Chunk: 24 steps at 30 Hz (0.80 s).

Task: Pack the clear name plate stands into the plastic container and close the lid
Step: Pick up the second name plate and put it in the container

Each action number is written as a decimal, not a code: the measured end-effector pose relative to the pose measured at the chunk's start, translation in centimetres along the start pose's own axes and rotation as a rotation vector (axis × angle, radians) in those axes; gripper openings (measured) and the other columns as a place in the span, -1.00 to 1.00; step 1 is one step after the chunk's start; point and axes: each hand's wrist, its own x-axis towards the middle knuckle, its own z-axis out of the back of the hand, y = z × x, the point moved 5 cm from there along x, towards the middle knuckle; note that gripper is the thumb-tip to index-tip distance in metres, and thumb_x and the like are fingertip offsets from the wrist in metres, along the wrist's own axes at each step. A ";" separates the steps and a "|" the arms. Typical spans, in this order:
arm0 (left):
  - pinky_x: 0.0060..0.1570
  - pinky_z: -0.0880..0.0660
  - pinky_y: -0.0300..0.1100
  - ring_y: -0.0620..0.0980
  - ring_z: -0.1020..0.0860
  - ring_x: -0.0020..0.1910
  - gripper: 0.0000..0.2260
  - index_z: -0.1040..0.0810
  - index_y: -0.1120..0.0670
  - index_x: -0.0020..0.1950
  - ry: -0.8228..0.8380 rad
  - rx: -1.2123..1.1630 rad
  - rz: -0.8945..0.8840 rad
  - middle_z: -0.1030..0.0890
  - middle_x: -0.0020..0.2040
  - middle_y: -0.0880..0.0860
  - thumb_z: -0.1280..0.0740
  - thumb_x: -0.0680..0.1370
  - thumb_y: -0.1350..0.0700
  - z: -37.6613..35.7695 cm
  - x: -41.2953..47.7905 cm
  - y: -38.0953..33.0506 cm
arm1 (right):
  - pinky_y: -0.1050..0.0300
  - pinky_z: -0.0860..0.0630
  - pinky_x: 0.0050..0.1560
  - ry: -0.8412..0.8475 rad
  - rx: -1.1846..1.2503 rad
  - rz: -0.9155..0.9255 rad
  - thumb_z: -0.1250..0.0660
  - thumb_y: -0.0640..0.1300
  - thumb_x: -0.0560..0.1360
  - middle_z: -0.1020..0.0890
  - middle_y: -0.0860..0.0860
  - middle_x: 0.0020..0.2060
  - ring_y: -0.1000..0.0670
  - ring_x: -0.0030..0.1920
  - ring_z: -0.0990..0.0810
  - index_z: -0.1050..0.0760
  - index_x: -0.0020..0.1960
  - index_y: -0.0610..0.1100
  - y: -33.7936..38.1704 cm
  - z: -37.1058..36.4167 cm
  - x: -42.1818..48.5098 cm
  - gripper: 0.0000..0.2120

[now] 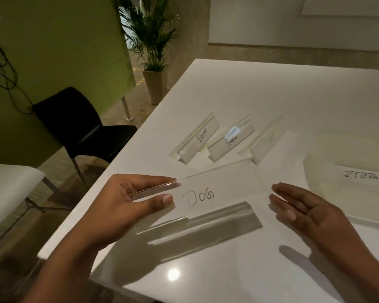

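So from my head cam the white worktop [239,88] fills most of the view, running off toward 12 and 3 o'clock. Off its edge at 9 o'clock there's a black chair [85,130] in front of a green panel [53,51], and a potted palm [150,47] stands up at 12.

At 3 o'clock on the worktop sits the plastic container [328,149], translucent and a bit blurry, with the ZEBRA stand [361,176] lying inside it.

Dead center is the DOG stand [219,189], held up off the worktop with its shadow under it. My left hand [127,206] has a grip on its left end, thumb on the front face and fingers over the top edge, closed on it. My right hand [311,211] is at the stand's right end, fingers straight and flat. Looks like the fingertips are right at the edge, but I can't tell if they're actually touching, and it's not closed around anything.

Past that, toward 12 o'clock, three more stands rest in a row on the worktop, near each other: the BEAR stand [197,138], the PENGUIN stand [230,141], and a third stand [269,143] whose writing is too smeared to read.
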 end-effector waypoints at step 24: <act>0.14 -0.54 -0.15 0.10 -0.57 0.28 -0.44 -0.61 -0.01 0.26 -0.032 -0.407 -0.186 -0.65 0.25 0.08 -0.55 0.33 -0.21 -8.7 4.7 -2.0 | -0.02 -0.61 -0.04 -0.119 0.382 0.070 -0.65 0.02 0.18 -0.70 -0.23 0.00 -0.19 -0.03 -0.70 -0.57 0.18 -0.16 3.0 2.2 -4.2 -0.36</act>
